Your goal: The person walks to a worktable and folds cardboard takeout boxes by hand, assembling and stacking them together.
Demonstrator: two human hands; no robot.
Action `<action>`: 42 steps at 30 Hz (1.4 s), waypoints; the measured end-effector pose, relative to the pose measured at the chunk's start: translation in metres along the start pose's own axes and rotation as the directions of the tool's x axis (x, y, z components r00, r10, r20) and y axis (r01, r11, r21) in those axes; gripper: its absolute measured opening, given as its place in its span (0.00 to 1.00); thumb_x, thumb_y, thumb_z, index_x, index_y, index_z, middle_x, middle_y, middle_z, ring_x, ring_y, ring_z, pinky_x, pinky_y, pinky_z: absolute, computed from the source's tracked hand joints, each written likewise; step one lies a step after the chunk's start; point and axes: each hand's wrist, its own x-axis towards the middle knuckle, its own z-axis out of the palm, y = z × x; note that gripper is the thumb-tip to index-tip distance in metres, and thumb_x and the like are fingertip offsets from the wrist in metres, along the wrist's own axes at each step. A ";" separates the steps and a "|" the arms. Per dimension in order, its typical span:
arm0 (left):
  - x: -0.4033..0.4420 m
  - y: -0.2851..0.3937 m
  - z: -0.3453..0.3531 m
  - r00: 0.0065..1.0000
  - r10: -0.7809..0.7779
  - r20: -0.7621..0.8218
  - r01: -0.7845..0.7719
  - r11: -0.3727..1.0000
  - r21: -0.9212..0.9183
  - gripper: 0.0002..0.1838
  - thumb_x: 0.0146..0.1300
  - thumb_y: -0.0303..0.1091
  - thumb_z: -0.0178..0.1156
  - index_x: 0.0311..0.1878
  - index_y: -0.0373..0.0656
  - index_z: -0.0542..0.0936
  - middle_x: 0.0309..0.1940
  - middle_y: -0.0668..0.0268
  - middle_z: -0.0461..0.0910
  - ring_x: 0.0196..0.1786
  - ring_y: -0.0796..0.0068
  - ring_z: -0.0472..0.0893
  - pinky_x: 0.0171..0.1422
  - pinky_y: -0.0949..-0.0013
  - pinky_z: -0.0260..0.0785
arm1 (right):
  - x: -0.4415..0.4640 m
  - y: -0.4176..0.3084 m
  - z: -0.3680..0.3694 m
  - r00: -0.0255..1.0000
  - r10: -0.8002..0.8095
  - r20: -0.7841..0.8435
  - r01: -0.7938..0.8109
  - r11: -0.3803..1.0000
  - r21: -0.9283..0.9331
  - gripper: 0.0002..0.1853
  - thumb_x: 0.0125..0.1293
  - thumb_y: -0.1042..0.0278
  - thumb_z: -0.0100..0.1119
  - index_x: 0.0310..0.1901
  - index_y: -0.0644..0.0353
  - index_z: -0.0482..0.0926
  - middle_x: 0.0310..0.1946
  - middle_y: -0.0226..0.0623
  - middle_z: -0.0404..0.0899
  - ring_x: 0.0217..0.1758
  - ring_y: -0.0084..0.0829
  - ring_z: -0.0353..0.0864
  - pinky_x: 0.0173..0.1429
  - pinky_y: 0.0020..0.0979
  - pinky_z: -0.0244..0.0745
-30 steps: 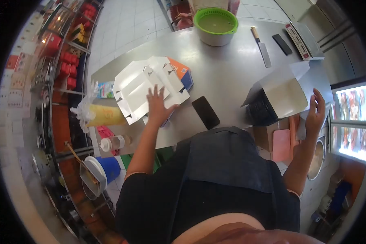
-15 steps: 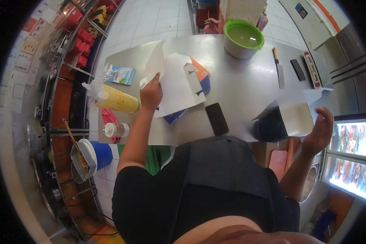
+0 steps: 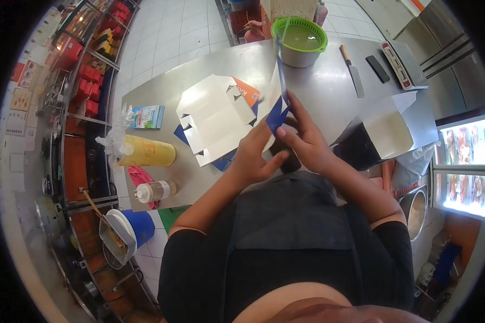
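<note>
Between my two hands, over the front of the steel table, stands a folding cardboard box blank point(image 3: 276, 114), white on one side and blue on the other. My right hand point(image 3: 305, 139) is closed on its lower right edge. My left hand point(image 3: 255, 154) grips it from the left, its fingers partly hidden behind the card. Left of my hands lie more flat box blanks point(image 3: 213, 121), white side up, with orange and blue showing beneath. A folded box point(image 3: 385, 134) stands to the right, its lid raised. Under my hands a dark phone point(image 3: 291, 161) is partly covered.
A pot with a green strainer point(image 3: 300, 56) stands at the back, with a knife point(image 3: 353, 72), a black device point(image 3: 378, 69) and a scale point(image 3: 403, 65) to its right. At left are a yellow bag point(image 3: 148, 151), a squeeze bottle point(image 3: 156, 191) and a blue packet point(image 3: 147, 117).
My left hand has brought a blank from the stack to the right. My right hand has left the folded box and moved left onto the blank. The view has shifted slightly.
</note>
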 end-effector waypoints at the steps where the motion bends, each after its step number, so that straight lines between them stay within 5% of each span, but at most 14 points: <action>1: 0.003 0.002 -0.004 1.000 -0.009 -0.018 0.007 0.994 -0.110 0.40 0.72 0.57 0.64 0.74 0.34 0.70 0.69 0.42 0.76 0.69 0.47 0.80 0.66 0.56 0.77 | -0.001 -0.001 0.002 1.000 -0.016 -0.002 0.016 0.999 -0.033 0.49 0.76 0.60 0.66 0.85 0.60 0.42 0.82 0.53 0.54 0.79 0.48 0.67 0.69 0.48 0.77; 4: 0.012 0.011 -0.006 0.945 -0.326 0.015 0.234 0.644 -0.729 0.58 0.65 0.84 0.50 0.77 0.36 0.65 0.67 0.51 0.78 0.69 0.58 0.80 0.67 0.61 0.76 | -0.005 -0.001 0.003 0.997 -0.073 0.016 0.074 0.973 -0.217 0.50 0.72 0.62 0.69 0.85 0.58 0.45 0.82 0.53 0.55 0.80 0.51 0.66 0.69 0.48 0.78; 5: 0.015 0.006 -0.014 0.919 -0.377 0.119 0.333 0.576 -0.746 0.64 0.60 0.91 0.38 0.79 0.39 0.62 0.65 0.56 0.79 0.65 0.63 0.83 0.64 0.62 0.78 | -0.006 -0.001 0.000 0.995 -0.098 0.037 0.104 0.939 -0.329 0.50 0.71 0.64 0.70 0.85 0.56 0.46 0.82 0.54 0.55 0.80 0.53 0.67 0.69 0.48 0.78; 11: 0.038 0.004 -0.017 0.703 -0.643 0.304 0.533 0.192 -0.824 0.45 0.72 0.79 0.43 0.67 0.43 0.71 0.54 0.62 0.82 0.50 0.64 0.87 0.50 0.61 0.84 | -0.006 -0.008 -0.001 0.915 -0.306 0.262 0.397 0.575 -0.715 0.38 0.66 0.73 0.68 0.78 0.54 0.66 0.79 0.57 0.62 0.76 0.61 0.71 0.73 0.48 0.75; 13: 0.040 -0.005 -0.016 0.638 -0.690 0.342 0.534 0.076 -0.842 0.27 0.77 0.60 0.57 0.58 0.45 0.74 0.47 0.64 0.83 0.45 0.65 0.87 0.48 0.57 0.86 | -0.007 -0.008 -0.008 0.887 -0.335 0.319 0.457 0.530 -0.714 0.33 0.67 0.77 0.64 0.75 0.55 0.72 0.76 0.57 0.68 0.74 0.60 0.73 0.73 0.46 0.75; 18: 0.040 -0.008 -0.020 0.670 -0.682 0.294 0.460 0.070 -0.885 0.21 0.75 0.35 0.61 0.65 0.35 0.78 0.53 0.58 0.86 0.52 0.66 0.87 0.53 0.61 0.85 | -0.015 0.004 -0.027 0.903 -0.415 0.115 0.413 0.761 -0.500 0.24 0.77 0.78 0.52 0.73 0.62 0.69 0.69 0.55 0.77 0.72 0.49 0.79 0.73 0.41 0.74; 21: 0.036 -0.011 -0.028 0.704 -0.598 0.383 0.543 0.105 -0.833 0.20 0.69 0.25 0.66 0.63 0.35 0.81 0.50 0.57 0.88 0.49 0.67 0.89 0.47 0.64 0.88 | -0.023 0.006 -0.020 0.952 -0.195 -0.234 0.206 0.978 0.023 0.23 0.86 0.65 0.45 0.76 0.65 0.61 0.66 0.55 0.79 0.69 0.43 0.80 0.72 0.39 0.74; 24: 0.036 0.000 -0.031 0.736 -0.544 0.404 0.615 0.287 -0.734 0.15 0.69 0.25 0.68 0.57 0.33 0.83 0.50 0.57 0.89 0.49 0.67 0.89 0.53 0.61 0.88 | -0.021 0.003 -0.028 0.930 -0.225 -0.291 0.193 0.972 -0.134 0.27 0.88 0.55 0.39 0.77 0.65 0.53 0.62 0.54 0.80 0.65 0.41 0.81 0.72 0.39 0.73; 27: 0.037 -0.006 -0.034 0.751 -0.531 0.392 0.595 0.286 -0.751 0.17 0.69 0.23 0.67 0.60 0.33 0.82 0.52 0.55 0.88 0.52 0.65 0.89 0.53 0.62 0.88 | -0.022 0.017 -0.030 0.841 -0.474 -0.262 0.428 0.878 -0.214 0.29 0.87 0.49 0.40 0.76 0.63 0.59 0.62 0.59 0.79 0.63 0.43 0.82 0.69 0.42 0.74; 30: 0.042 0.001 -0.042 0.744 -0.560 0.364 0.590 0.298 -0.750 0.19 0.71 0.25 0.66 0.63 0.33 0.79 0.52 0.55 0.87 0.53 0.65 0.89 0.54 0.62 0.88 | -0.014 0.002 -0.047 0.750 -0.640 0.164 0.636 0.633 -0.442 0.29 0.86 0.43 0.40 0.70 0.60 0.70 0.64 0.63 0.76 0.62 0.49 0.83 0.65 0.46 0.78; 31: 0.043 0.003 -0.043 0.742 -0.565 0.360 0.592 0.302 -0.747 0.19 0.71 0.25 0.66 0.64 0.33 0.78 0.52 0.56 0.87 0.53 0.65 0.89 0.53 0.62 0.88 | -0.021 -0.007 -0.044 0.823 -0.546 0.157 0.558 0.726 -0.402 0.25 0.79 0.42 0.56 0.61 0.56 0.83 0.67 0.60 0.73 0.64 0.51 0.85 0.62 0.45 0.83; 34: 0.045 0.016 -0.036 0.760 -0.605 0.240 0.555 0.411 -0.723 0.16 0.73 0.28 0.66 0.60 0.34 0.77 0.48 0.59 0.86 0.49 0.70 0.88 0.52 0.64 0.87 | -0.022 -0.018 -0.044 0.867 -0.425 0.259 0.484 0.600 -0.637 0.24 0.71 0.47 0.68 0.59 0.54 0.87 0.70 0.55 0.72 0.65 0.51 0.84 0.62 0.44 0.85; 39: 0.033 0.023 -0.008 0.817 -0.561 0.133 0.475 0.524 -0.707 0.20 0.79 0.29 0.58 0.70 0.38 0.69 0.58 0.57 0.83 0.56 0.65 0.87 0.62 0.59 0.85 | -0.019 -0.021 -0.037 0.924 -0.376 0.064 0.350 0.770 -0.534 0.19 0.65 0.69 0.75 0.58 0.49 0.90 0.75 0.53 0.69 0.69 0.49 0.82 0.67 0.43 0.82; 42: 0.030 0.031 0.004 0.766 -0.607 0.212 0.440 0.254 -0.861 0.21 0.81 0.28 0.53 0.73 0.40 0.66 0.63 0.55 0.80 0.56 0.63 0.88 0.62 0.58 0.85 | -0.015 -0.021 -0.038 0.926 -0.377 0.031 0.341 0.796 -0.501 0.17 0.66 0.73 0.74 0.55 0.49 0.91 0.77 0.54 0.67 0.71 0.48 0.80 0.70 0.41 0.78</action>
